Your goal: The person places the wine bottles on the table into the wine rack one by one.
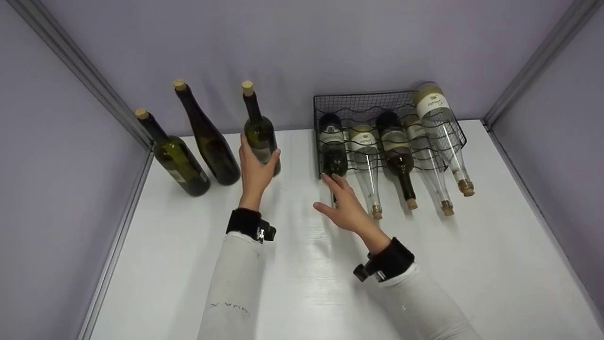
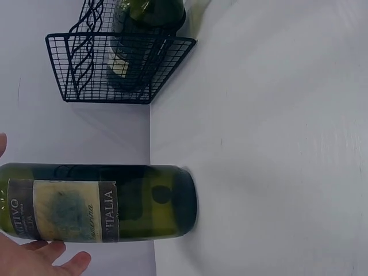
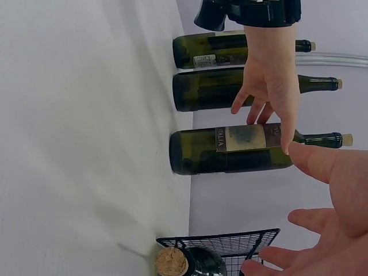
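Head view's got a dark green bottle (image 1: 261,132), cork (image 1: 247,88) in, cream-and-dark label (image 2: 69,210), upright left of the wire rack (image 1: 368,101). Left hand (image 1: 255,174): fingers loosely spread around it. Right hand (image 1: 347,208): fingers spread by the rack's front.

The head view looks forward and down from above the worktop (image 1: 302,288). Both wrist views look low across it, turned sideways, the left nearer; they share the ITALIA-labelled bottle (image 2: 103,204) and, probably, one end of the wire rack (image 2: 75,75).
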Action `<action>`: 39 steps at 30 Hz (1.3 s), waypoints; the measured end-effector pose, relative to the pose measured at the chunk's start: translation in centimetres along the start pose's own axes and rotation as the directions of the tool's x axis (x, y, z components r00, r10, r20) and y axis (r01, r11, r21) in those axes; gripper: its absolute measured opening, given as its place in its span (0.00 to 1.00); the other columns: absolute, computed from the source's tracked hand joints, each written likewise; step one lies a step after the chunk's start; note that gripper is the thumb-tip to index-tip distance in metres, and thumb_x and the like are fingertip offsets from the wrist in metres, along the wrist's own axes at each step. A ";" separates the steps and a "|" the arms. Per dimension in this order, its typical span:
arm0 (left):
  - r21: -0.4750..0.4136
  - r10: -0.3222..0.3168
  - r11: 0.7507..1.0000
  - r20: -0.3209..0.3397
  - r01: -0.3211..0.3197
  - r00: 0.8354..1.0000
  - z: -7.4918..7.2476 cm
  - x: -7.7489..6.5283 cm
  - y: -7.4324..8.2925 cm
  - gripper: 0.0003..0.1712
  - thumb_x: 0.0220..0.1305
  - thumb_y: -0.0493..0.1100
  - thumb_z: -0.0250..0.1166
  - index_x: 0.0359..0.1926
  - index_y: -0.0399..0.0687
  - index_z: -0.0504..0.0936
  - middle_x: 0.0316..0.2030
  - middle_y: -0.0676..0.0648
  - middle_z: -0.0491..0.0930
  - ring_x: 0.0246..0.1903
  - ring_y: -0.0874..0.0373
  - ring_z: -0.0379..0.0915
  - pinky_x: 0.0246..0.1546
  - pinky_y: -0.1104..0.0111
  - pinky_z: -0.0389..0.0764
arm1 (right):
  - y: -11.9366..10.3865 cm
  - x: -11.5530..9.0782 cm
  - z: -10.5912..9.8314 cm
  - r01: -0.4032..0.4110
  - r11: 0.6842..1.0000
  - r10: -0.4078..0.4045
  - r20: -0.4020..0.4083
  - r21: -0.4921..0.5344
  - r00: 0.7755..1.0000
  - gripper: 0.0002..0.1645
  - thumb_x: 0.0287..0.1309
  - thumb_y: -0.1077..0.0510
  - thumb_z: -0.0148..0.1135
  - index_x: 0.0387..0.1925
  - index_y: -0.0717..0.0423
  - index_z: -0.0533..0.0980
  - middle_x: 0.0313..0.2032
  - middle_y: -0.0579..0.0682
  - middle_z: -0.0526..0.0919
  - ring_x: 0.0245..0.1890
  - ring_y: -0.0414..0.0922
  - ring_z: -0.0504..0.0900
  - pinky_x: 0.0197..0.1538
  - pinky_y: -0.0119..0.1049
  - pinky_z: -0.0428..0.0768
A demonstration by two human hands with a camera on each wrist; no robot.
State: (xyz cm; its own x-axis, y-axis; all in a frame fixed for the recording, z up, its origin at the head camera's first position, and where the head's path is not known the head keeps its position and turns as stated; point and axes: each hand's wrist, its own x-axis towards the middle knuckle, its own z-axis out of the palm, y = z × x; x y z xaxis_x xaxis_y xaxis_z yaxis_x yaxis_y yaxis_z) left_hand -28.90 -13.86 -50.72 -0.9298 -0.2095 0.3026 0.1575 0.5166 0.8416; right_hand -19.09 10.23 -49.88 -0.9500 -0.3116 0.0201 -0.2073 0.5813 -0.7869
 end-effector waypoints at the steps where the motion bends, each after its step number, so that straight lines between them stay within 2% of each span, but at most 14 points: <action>1: -0.001 -0.007 1.000 -0.001 0.007 1.000 0.1 0.1 0.0 0.58 0.63 0.54 0.67 0.77 0.42 0.37 0.73 0.35 0.49 0.72 0.44 0.48 0.68 0.53 0.56 | -0.1 0.0 0.0 -0.004 1.000 0.004 0.003 0.004 1.000 0.46 0.64 0.50 0.65 0.76 0.54 0.55 0.74 0.64 0.49 0.72 0.62 0.50 0.67 0.59 0.59; 7: 0.032 -0.084 0.996 -0.014 0.084 0.996 0.4 0.9 -0.3 0.56 0.64 0.55 0.67 0.77 0.41 0.40 0.73 0.36 0.50 0.72 0.45 0.49 0.68 0.55 0.56 | -0.3 0.2 0.2 -0.013 1.000 0.012 0.007 0.010 1.000 0.47 0.63 0.50 0.66 0.76 0.55 0.54 0.74 0.64 0.50 0.72 0.61 0.50 0.67 0.58 0.59; 11: 0.053 -0.099 0.993 -0.040 0.101 0.994 0.5 1.6 -0.7 0.53 0.64 0.54 0.67 0.76 0.39 0.45 0.71 0.36 0.55 0.70 0.45 0.52 0.68 0.56 0.58 | -0.2 0.5 0.6 0.003 1.000 -0.003 -0.008 0.006 1.000 0.46 0.62 0.51 0.67 0.75 0.57 0.55 0.73 0.65 0.52 0.71 0.62 0.53 0.67 0.58 0.59; 14: 0.024 -0.110 0.993 -0.040 0.111 0.993 0.5 2.0 -0.9 0.53 0.63 0.53 0.68 0.76 0.40 0.47 0.71 0.37 0.57 0.70 0.45 0.53 0.68 0.56 0.57 | -0.2 0.8 0.9 0.027 1.000 -0.026 -0.019 0.016 0.999 0.45 0.62 0.52 0.67 0.74 0.58 0.57 0.72 0.65 0.54 0.71 0.61 0.54 0.67 0.57 0.59; 19: -0.007 -0.134 0.991 -0.002 0.133 0.991 0.2 2.5 -1.3 0.55 0.62 0.51 0.71 0.77 0.43 0.44 0.72 0.38 0.55 0.71 0.46 0.51 0.69 0.57 0.55 | -0.3 1.1 1.2 0.053 0.998 -0.052 -0.019 0.038 0.998 0.45 0.62 0.52 0.67 0.74 0.58 0.58 0.71 0.64 0.56 0.71 0.60 0.56 0.68 0.56 0.59; 25: 0.003 -0.118 0.993 0.025 0.118 0.993 0.0 2.8 -1.6 0.54 0.62 0.49 0.70 0.77 0.44 0.46 0.72 0.39 0.56 0.71 0.48 0.52 0.69 0.58 0.55 | -0.3 1.1 1.3 0.049 0.998 -0.048 -0.014 0.050 0.999 0.45 0.61 0.52 0.68 0.74 0.58 0.58 0.71 0.64 0.56 0.71 0.60 0.56 0.68 0.56 0.59; 32: -0.014 -0.098 0.995 0.009 0.098 0.995 0.1 2.6 -1.4 0.54 0.59 0.47 0.73 0.75 0.41 0.49 0.69 0.40 0.58 0.69 0.48 0.54 0.69 0.60 0.56 | -0.3 1.1 1.3 0.048 0.997 -0.047 -0.016 0.057 0.999 0.45 0.61 0.52 0.68 0.74 0.57 0.58 0.71 0.64 0.56 0.70 0.60 0.57 0.67 0.56 0.60; 39: 0.029 -0.072 0.997 -0.012 0.072 0.997 0.2 2.5 -1.3 0.54 0.53 0.48 0.77 0.73 0.40 0.55 0.63 0.39 0.62 0.65 0.48 0.59 0.66 0.60 0.59 | -0.1 1.0 1.1 0.047 0.997 -0.046 -0.023 0.054 0.999 0.45 0.61 0.52 0.68 0.74 0.57 0.59 0.71 0.63 0.57 0.69 0.59 0.59 0.67 0.55 0.61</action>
State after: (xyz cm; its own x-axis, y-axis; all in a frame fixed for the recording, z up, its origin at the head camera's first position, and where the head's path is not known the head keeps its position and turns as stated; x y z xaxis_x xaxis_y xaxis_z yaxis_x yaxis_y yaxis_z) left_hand -31.45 -14.92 -51.18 -0.9347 -0.2559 0.2467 0.0802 0.5241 0.8479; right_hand -19.79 9.06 -50.45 -0.9447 -0.3202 0.0703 -0.2386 0.5245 -0.8173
